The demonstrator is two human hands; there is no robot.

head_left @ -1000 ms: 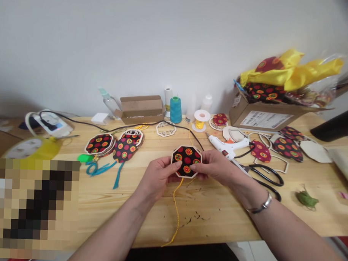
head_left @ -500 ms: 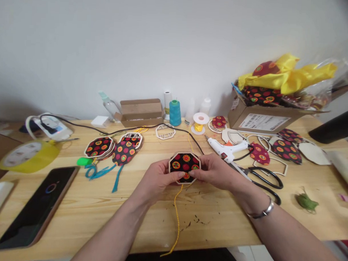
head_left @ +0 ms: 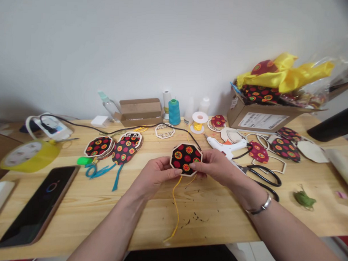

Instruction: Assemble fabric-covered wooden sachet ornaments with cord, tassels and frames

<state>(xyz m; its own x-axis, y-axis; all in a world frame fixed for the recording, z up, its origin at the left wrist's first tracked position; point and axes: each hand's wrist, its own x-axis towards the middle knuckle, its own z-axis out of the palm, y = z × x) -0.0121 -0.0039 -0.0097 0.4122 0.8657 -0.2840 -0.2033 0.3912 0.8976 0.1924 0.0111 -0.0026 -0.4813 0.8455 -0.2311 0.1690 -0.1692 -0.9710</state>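
Wooden table (head_left: pixel 147 228) against a pale wall (head_left: pixel 154 42), and over its middle a dark flowered octagon (head_left: pixel 186 157), clamped at one side in the left hand (head_left: pixel 158 171) and at the other in the right hand (head_left: pixel 216 165), both thumbs (head_left: pixel 198 167) on its face. From its lower edge, a yellow cord (head_left: pixel 176 203) trailing toward the table's near side, with a glue gun (head_left: pixel 226 146) and scissors (head_left: pixel 254 168) near the right hand. Farther off, tape (head_left: pixel 44 154) and phone (head_left: pixel 40 207) at left, teal spool (head_left: pixel 174 112) behind, cardboard box (head_left: pixel 260 120) at right
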